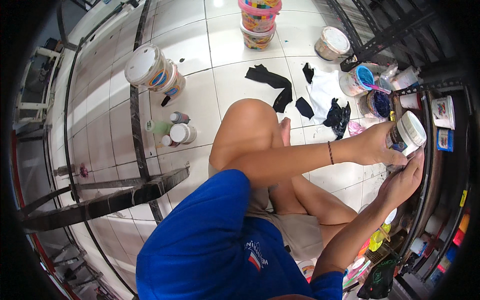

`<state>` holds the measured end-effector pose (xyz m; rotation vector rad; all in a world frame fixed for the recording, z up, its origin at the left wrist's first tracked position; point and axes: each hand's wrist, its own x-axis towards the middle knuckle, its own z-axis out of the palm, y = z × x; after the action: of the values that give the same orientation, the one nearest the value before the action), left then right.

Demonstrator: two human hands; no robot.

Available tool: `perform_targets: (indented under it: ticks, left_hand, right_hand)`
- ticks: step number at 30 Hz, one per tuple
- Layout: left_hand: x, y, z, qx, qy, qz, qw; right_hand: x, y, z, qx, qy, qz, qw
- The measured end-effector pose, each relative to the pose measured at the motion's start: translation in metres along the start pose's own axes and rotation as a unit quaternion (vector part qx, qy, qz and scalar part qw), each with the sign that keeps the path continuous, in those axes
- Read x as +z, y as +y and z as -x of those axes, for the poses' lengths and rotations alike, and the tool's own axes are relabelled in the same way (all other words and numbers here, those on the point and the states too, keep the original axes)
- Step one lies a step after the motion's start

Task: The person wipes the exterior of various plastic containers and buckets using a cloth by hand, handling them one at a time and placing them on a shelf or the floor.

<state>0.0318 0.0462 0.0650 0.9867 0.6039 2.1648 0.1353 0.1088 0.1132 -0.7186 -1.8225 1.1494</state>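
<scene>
Off to the right, in front of the shelf, my left hand [376, 145] is wrapped round a white plastic jar [411, 131] with a dark label and a white lid. The jar is tilted, its lid toward the shelf. Just below it, my right hand [401, 181] has its fingers stretched up along the jar's lower side and appears to steady it. The right palm is mostly hidden. Beyond the hands stand an open tub of blue paint [356, 80] with a pink stick across it and a tub with dark purple paint [376, 103].
A black metal shelf [425, 165] with jars runs along the right. White tiles [192, 95] carry black cloth [272, 82], white cloth [324, 94], stacked tubs [257, 25], lidded buckets [150, 67] and small bottles [180, 118]. A black metal frame [100, 205] crosses the left.
</scene>
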Motion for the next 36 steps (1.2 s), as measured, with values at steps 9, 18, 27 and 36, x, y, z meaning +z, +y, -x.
perform_targets:
  ticks: [9, 18, 27, 36]
  left_hand:
    - [-0.007, -0.004, 0.003, -0.106, 0.000, 0.056, 0.993]
    - [-0.019, -0.001, -0.007, -0.159, 0.117, -0.044, 0.979]
    - [0.038, 0.002, 0.023, -0.219, 0.191, -0.081, 0.953]
    - [0.068, -0.003, 0.030, -0.199, 0.140, -0.160, 0.957]
  right_hand:
    - [0.002, -0.004, 0.000, 0.062, -0.014, -0.006, 0.998]
    - [0.023, 0.012, 0.021, -0.098, 0.113, 0.029, 0.988]
    - [0.006, 0.008, 0.020, -0.140, 0.218, -0.003, 0.966]
    - [-0.001, 0.016, 0.041, -0.068, 0.221, 0.024, 0.973]
